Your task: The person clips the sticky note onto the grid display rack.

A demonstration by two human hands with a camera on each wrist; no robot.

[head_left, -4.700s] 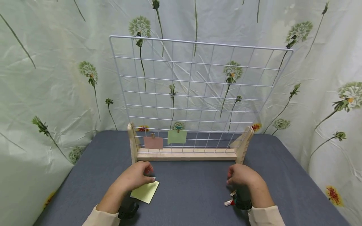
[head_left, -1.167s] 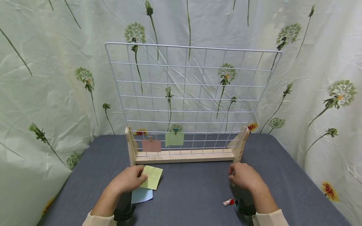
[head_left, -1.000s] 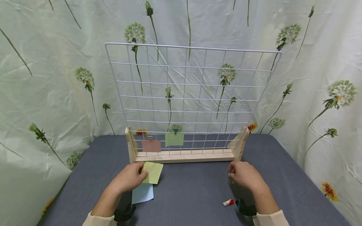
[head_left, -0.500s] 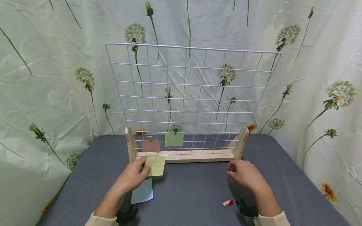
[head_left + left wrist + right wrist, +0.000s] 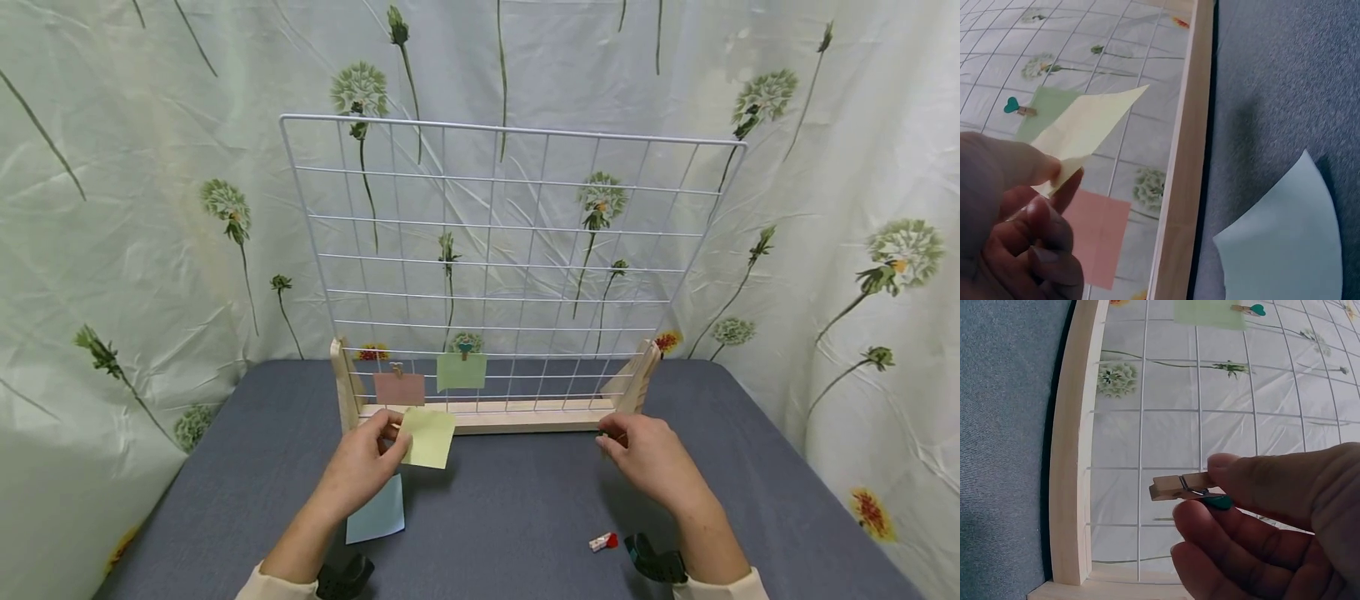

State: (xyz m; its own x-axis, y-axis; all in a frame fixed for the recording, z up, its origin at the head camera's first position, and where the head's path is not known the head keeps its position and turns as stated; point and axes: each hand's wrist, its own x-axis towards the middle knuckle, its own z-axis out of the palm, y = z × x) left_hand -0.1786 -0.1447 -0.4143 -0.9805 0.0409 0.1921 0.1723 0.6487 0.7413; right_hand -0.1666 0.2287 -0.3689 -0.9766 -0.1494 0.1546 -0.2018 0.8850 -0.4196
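My left hand (image 5: pixel 362 467) pinches a yellow sticky note (image 5: pixel 428 437) by its edge between thumb and finger, above the table in front of the rack. My right hand (image 5: pixel 651 457) pinches a small wooden clothespin (image 5: pixel 1169 487) with a green decoration, its tip pointing away from the fingers in the right wrist view. Both hands are in front of a white wire grid (image 5: pixel 510 250) on a wooden stand (image 5: pixel 525 421). A pink note (image 5: pixel 400 389) and a green note (image 5: pixel 461 372) hang clipped low on the grid's left half.
A light blue note (image 5: pixel 377 512) lies on the dark table (image 5: pixel 495 533) below my left hand. One more clothespin (image 5: pixel 603 542), with a red decoration, lies near my right wrist. A flower-printed curtain (image 5: pixel 150 275) hangs behind the rack.
My left hand has lifted the yellow note off the blue one and moved it up and to the right. My right hand has risen slightly from the table with the clothespin.
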